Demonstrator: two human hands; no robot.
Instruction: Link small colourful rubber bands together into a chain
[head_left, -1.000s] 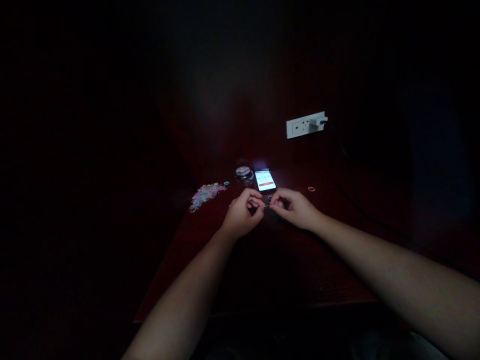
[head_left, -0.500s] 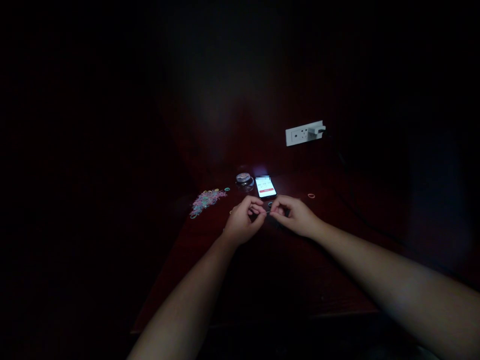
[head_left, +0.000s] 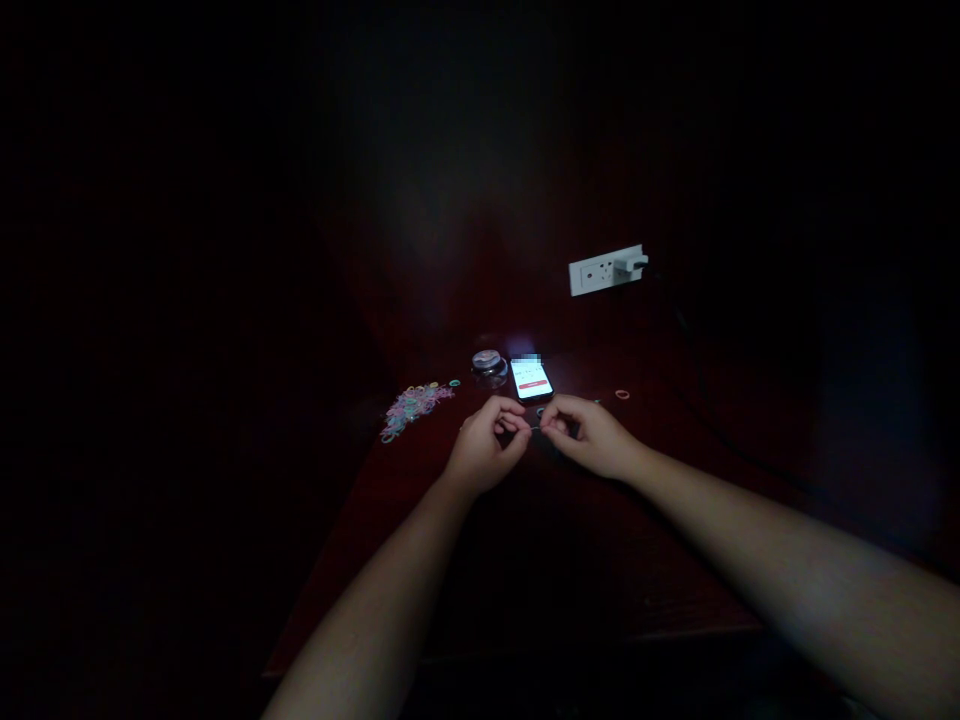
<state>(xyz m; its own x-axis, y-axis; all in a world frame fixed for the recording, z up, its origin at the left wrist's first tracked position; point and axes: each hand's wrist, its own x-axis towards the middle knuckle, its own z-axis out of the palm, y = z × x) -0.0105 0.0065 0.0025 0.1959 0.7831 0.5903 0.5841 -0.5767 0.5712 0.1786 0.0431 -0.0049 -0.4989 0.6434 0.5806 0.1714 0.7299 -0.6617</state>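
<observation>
My left hand (head_left: 486, 442) and my right hand (head_left: 591, 436) face each other above the dark red table, thumbs and fingertips pinched. A thin pale rubber band (head_left: 535, 429) spans the small gap between them, one end in each pinch. Most of it is hidden by the fingers. Just beyond my fingertips, another small rubber band (head_left: 540, 412) lies on the table. To the left of my hands is a loose pile of colourful rubber bands (head_left: 417, 404), mostly pink and blue-green.
Behind my hands a lit phone (head_left: 532, 378) stands beside a small clear jar (head_left: 490, 374) with a lid. An orange-pink rubber band (head_left: 622, 395) lies to the right. On the wall is a white socket panel (head_left: 592, 275) with a plug (head_left: 631, 264); a dark cable runs down the right side.
The view has shifted very slightly, so the table things sit a little lower. Both hands keep nearly the same pose, with the rubber band still between them.
</observation>
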